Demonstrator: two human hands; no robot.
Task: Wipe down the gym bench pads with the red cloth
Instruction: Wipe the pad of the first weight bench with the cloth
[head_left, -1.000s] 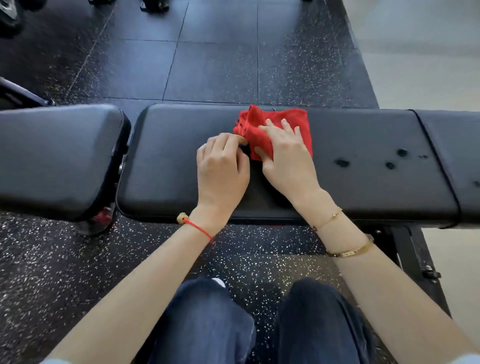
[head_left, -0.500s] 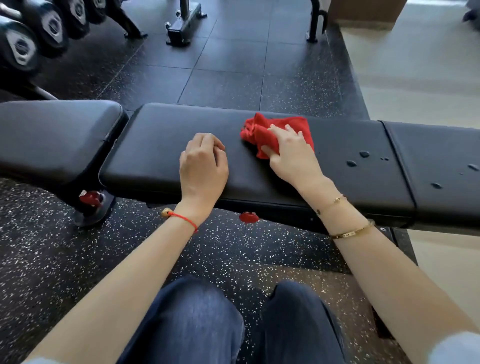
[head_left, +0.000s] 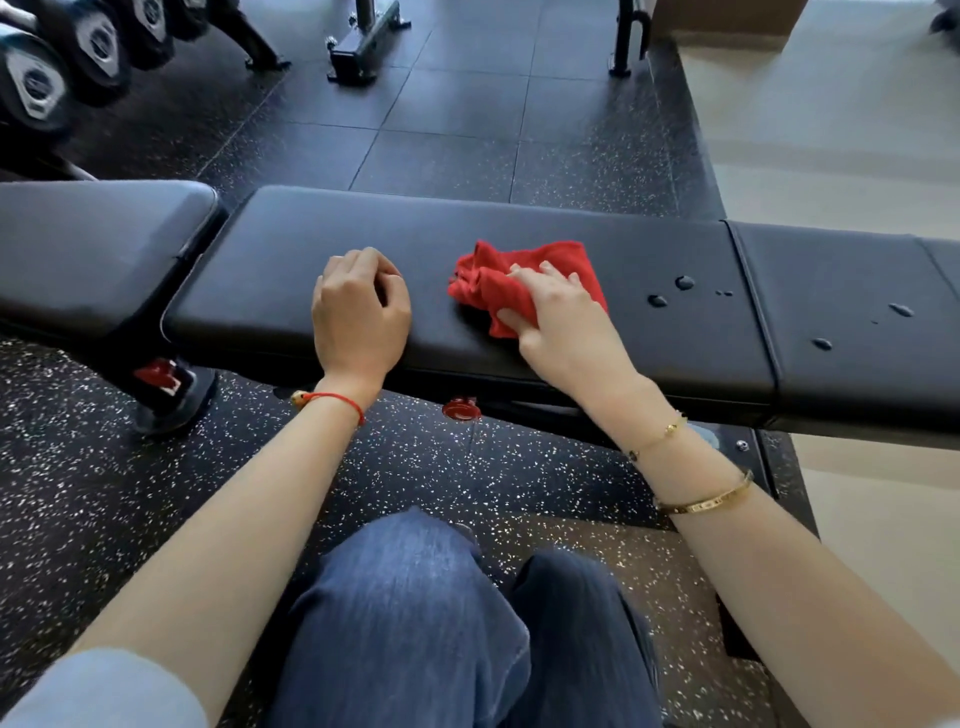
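Note:
A long black bench pad (head_left: 519, 228) lies across the view, with a shorter seat pad (head_left: 93, 234) to its left and another pad section (head_left: 841, 270) to its right. A crumpled red cloth (head_left: 493, 275) rests on the long pad's middle. My right hand (head_left: 566, 322) presses down on the cloth, fingers spread over it and thumb hooked on its near edge. My left hand (head_left: 358, 312) sits as a loose fist on the pad, apart from the cloth and holding nothing. Several water drops (head_left: 675, 291) bead on the pad to the right of the cloth.
Dumbbells (head_left: 57, 57) sit on a rack at the far left. Equipment feet (head_left: 363, 47) stand on the black rubber floor behind the bench. A red knob (head_left: 461, 408) shows under the pad. My knees in blue jeans (head_left: 415, 613) are in front of the bench.
My left hand let go of the cloth and slid left along the pad, closing into a fist. My right hand stayed on the cloth. The view tilted up, showing more floor and dumbbells.

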